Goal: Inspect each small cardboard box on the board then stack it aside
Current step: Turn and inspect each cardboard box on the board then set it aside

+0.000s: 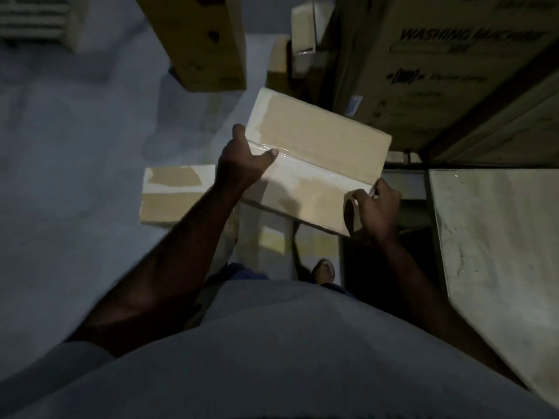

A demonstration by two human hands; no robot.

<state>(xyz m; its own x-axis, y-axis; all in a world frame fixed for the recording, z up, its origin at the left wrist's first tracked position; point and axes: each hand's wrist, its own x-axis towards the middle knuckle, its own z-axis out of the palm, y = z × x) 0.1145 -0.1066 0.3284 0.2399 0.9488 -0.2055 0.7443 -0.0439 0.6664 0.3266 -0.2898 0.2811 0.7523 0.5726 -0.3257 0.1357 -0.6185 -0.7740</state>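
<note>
— What is being held up here?

— A small cardboard box point(317, 158), taped along its seam, is being held in the air in front of the person, tilted, above the dim floor.

— How are the hands gripping it?

— The left hand point(242, 164) is clasping the box's left end, thumb lying across the taped top. The right hand point(378, 207) is curling its fingers round the near right corner.

— And around it?

— Another cardboard box point(172, 195) is lying on the floor just below left; a large carton point(447, 65) printed "WASHING MACHINE" is standing behind.
</note>
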